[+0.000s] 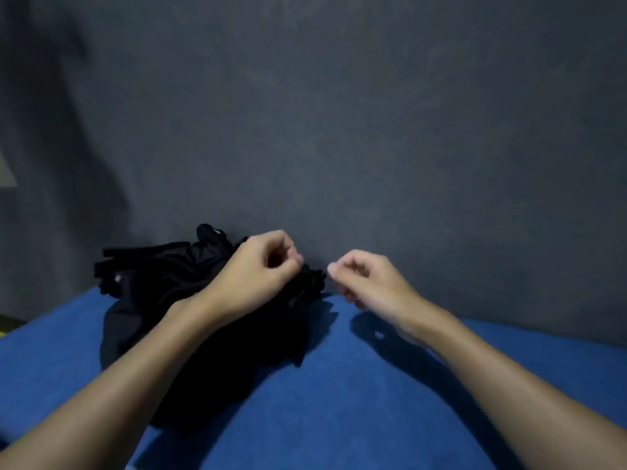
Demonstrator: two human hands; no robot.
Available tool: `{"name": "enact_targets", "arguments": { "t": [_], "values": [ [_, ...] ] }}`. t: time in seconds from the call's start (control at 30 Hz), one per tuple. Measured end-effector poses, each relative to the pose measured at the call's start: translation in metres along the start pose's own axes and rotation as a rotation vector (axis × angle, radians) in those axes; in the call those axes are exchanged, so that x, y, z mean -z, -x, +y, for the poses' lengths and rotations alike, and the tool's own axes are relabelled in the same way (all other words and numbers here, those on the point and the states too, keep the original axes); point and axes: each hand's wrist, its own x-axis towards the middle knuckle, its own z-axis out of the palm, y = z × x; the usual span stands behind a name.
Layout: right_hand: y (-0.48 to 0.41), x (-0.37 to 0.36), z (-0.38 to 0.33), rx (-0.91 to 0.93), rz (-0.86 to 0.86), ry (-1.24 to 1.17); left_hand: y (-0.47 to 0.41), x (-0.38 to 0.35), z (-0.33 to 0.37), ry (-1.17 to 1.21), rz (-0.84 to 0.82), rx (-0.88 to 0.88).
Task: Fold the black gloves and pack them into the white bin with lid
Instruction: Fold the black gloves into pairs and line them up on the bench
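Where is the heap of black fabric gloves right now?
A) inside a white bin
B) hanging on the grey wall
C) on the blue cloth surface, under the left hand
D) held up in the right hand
C: the heap of black fabric gloves lies on the blue cloth surface against the grey wall, with the left hand over it. The right hand is beside it, and no bin shows.

Dim light. Mottled grey wall (373, 113) fills the far side. Blue cloth surface (339, 385) lies near, meeting the wall's foot. Pale patch (6, 174) at left edge.
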Motion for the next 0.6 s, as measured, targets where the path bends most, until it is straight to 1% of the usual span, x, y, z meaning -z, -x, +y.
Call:
{"name": "enact_targets", "arguments": {
  "t": [0.07, 0.1, 0.13, 0.23, 0.3, 0.37, 0.5, 0.6],
  "values": [
    [0.004, -0.007, 0.0, -0.03, -0.031, 0.081, 0.01, 0.003, -0.001, -0.271, -0.003, -0.064],
    [0.005, -0.011, 0.003, -0.054, -0.049, 0.081, 0.014, 0.004, -0.006, -0.358, -0.005, -0.077],
    [0.006, -0.018, 0.005, -0.069, -0.058, 0.065, 0.02, 0.005, -0.005, -0.394, -0.023, -0.063],
    [0.005, -0.035, 0.007, -0.08, -0.02, 0.051, 0.029, 0.006, -0.002, -0.454, -0.053, -0.047],
    [0.003, -0.044, 0.008, -0.059, 0.053, 0.077, 0.032, 0.006, -0.002, -0.482, -0.059, -0.052],
    [0.0, -0.049, 0.006, -0.046, 0.121, 0.076, 0.037, 0.008, 0.001, -0.474, -0.062, -0.042],
    [0.002, -0.053, -0.01, -0.013, 0.158, 0.001, 0.049, 0.021, 0.003, -0.488, -0.074, -0.037],
    [0.006, -0.052, -0.025, 0.051, 0.196, -0.037, 0.055, 0.036, 0.009, -0.424, -0.046, -0.003]
  ]
}}
